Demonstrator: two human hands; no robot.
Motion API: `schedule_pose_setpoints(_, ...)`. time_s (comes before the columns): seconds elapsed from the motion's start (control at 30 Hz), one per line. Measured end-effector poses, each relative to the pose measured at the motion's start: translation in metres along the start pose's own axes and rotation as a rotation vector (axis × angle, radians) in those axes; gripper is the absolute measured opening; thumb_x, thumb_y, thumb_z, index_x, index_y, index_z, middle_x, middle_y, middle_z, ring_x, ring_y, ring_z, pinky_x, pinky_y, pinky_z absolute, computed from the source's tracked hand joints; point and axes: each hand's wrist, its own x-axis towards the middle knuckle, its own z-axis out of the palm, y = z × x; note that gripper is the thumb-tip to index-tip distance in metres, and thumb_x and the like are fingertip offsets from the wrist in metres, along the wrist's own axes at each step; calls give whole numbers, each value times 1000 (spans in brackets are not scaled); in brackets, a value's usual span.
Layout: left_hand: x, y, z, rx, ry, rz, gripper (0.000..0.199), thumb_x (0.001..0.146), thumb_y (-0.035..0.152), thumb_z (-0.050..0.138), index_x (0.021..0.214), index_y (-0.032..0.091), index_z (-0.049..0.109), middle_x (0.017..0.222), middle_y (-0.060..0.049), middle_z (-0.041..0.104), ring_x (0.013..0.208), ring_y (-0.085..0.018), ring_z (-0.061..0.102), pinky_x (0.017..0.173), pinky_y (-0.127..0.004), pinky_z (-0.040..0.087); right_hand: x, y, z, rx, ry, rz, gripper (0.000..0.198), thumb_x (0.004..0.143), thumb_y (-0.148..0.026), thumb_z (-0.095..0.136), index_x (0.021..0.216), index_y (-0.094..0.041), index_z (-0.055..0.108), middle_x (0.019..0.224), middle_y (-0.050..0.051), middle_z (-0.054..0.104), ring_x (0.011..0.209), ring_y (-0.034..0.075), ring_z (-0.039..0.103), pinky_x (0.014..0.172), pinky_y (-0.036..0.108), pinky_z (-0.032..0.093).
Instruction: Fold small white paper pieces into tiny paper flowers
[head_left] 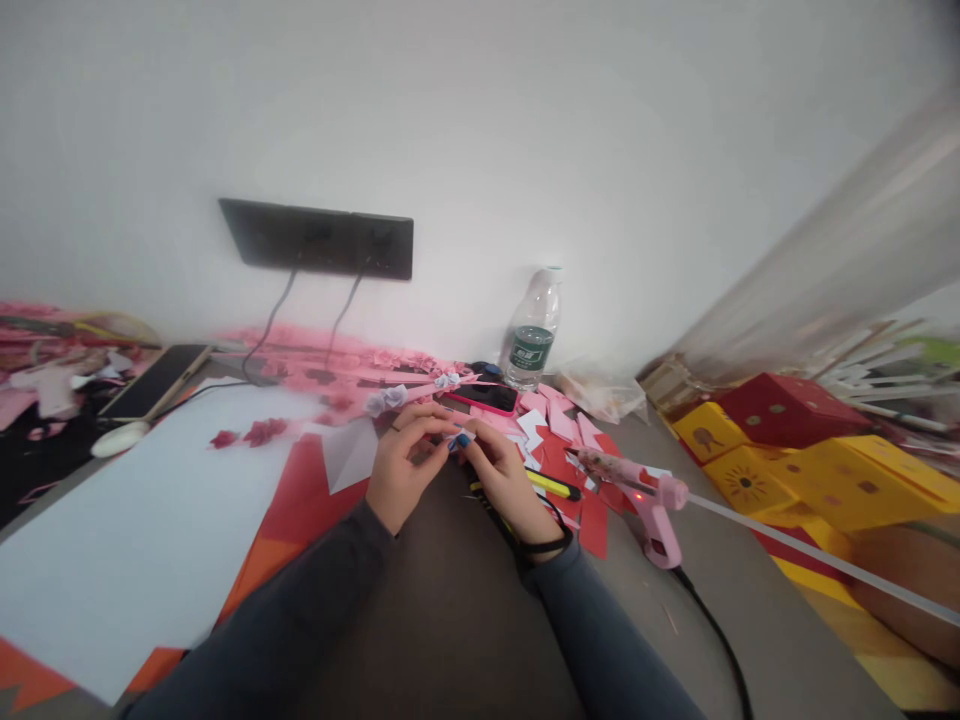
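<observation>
My left hand and my right hand meet over the middle of the table, fingertips pinched together on a small piece of white paper. Fingers cover most of that piece, so its shape is hard to make out. Just beyond my left hand lie white paper flowers. Beside my right hand is a yellow utility knife, among red, pink and white paper scraps. Farther right sits a pink glue gun with a small light lit and a long glue stick in its back.
A water bottle stands by the wall behind a pink-edged phone. White sheets overlie red and orange paper at left, near another phone. Pink paper flowers spread along the back. Yellow and red boxes stand at right.
</observation>
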Motion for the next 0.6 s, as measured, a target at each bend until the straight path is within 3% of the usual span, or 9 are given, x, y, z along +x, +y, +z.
schedule_pose_setpoints(0.17,2,-3,1,-161,36,-108,11,78,10,64,79,17,71,98,-9,65,99,-21,65,74,-28,58,0,0,0,-21,-10,-5,35,94,-52,52,80,-20,58,69,0,54,64,16,50,61,28,39)
schedule_pose_setpoints(0.3,3,-4,1,-239,4,-202,8,75,13,67,79,17,73,97,-10,65,101,-23,64,69,-26,58,0,0,-1,-27,-7,-1,38,95,-53,49,77,-20,57,66,-1,52,62,16,49,59,27,38)
schedule_pose_setpoints(0.6,3,-2,3,-302,3,-320,11,74,24,72,78,15,66,84,-5,66,73,-15,64,55,-21,54,-1,-4,-1,-12,-3,-19,33,95,-46,50,74,-20,56,67,0,53,63,16,49,60,28,38)
